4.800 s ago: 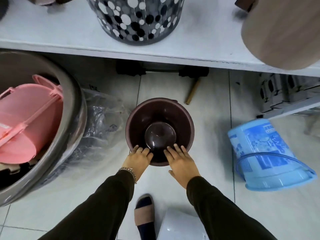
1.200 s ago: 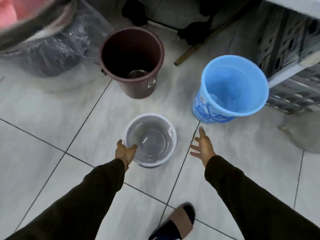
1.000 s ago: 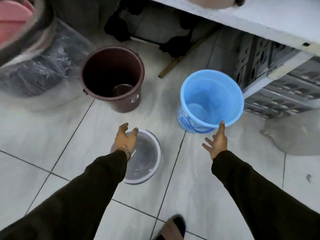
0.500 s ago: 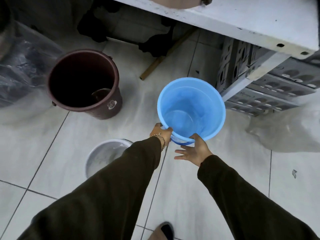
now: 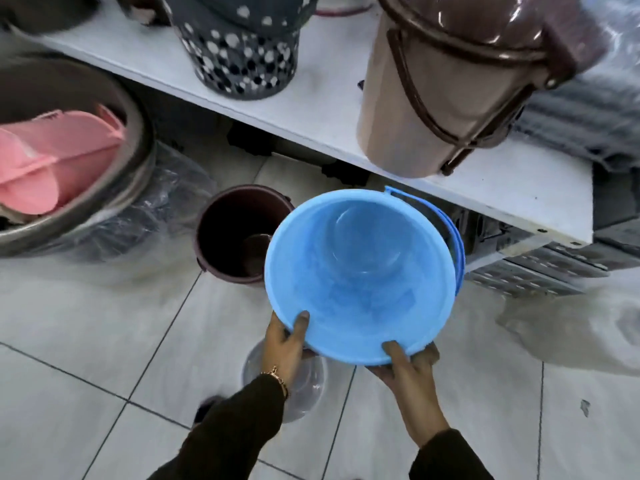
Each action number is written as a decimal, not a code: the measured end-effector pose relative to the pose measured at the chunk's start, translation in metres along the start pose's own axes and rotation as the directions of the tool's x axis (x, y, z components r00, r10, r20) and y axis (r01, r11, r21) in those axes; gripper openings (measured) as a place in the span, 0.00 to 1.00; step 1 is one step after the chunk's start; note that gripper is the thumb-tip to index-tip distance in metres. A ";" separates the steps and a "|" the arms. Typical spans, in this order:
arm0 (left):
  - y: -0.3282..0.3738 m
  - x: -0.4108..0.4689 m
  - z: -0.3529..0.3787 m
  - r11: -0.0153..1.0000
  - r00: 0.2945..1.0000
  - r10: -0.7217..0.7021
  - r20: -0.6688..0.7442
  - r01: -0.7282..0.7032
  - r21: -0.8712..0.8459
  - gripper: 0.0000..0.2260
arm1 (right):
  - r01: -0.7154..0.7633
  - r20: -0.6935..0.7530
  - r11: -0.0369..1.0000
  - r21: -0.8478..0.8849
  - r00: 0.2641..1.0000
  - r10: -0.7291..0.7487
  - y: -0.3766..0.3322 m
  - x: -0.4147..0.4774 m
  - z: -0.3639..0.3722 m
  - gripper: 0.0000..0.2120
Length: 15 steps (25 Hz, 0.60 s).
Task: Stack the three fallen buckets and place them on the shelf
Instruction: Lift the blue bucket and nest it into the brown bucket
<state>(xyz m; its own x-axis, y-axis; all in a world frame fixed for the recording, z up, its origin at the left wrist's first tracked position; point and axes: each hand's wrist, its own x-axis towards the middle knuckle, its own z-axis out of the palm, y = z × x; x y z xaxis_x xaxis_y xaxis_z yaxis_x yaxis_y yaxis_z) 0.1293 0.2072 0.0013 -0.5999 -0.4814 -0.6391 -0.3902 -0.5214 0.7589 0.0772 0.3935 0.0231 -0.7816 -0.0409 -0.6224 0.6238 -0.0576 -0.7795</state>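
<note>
While the blue bucket (image 5: 360, 275) is held up off the tiled floor (image 5: 86, 323) with its mouth tipped toward the camera, both hands grip its near rim: the left hand (image 5: 284, 344) closed on the lower left edge with the thumb inside, the right hand (image 5: 408, 368) closed on the bottom edge (thumb over the lip, fingers beneath). Its blue handle (image 5: 446, 233) hangs behind the far side. Standing upright on the floor beyond is the dark maroon bucket (image 5: 232, 233), just below the white shelf (image 5: 346, 109). Under the left wrist sits the clear bucket (image 5: 308, 386), also upright.
</note>
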 end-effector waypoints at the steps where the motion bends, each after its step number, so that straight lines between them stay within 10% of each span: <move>1: 0.018 0.002 -0.013 0.999 1.000 0.009 -0.026 -0.010 -0.034 0.14 | 0.022 -0.005 1.000 -0.015 1.000 -0.022 -0.012 -0.002 0.025 0.31; 8: 0.112 0.045 -0.118 0.991 0.982 -0.002 -0.189 -0.023 -0.132 0.12 | 0.078 0.039 0.983 -0.167 0.997 -0.072 -0.037 0.004 0.207 0.25; 15: 0.121 0.146 -0.157 0.958 0.940 -0.274 -0.201 0.285 0.026 0.25 | -0.118 -0.184 0.967 -0.227 0.980 0.077 0.009 0.075 0.278 0.21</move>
<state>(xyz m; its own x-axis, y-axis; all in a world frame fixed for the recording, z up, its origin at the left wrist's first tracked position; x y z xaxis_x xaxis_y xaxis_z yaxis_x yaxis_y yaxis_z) 0.1045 -0.0365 -0.0197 -0.3166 -0.4517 -0.8341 -0.5626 -0.6185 0.5485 0.0232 0.1124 -0.0108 -0.7172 0.1392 -0.6828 0.6965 0.1757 -0.6957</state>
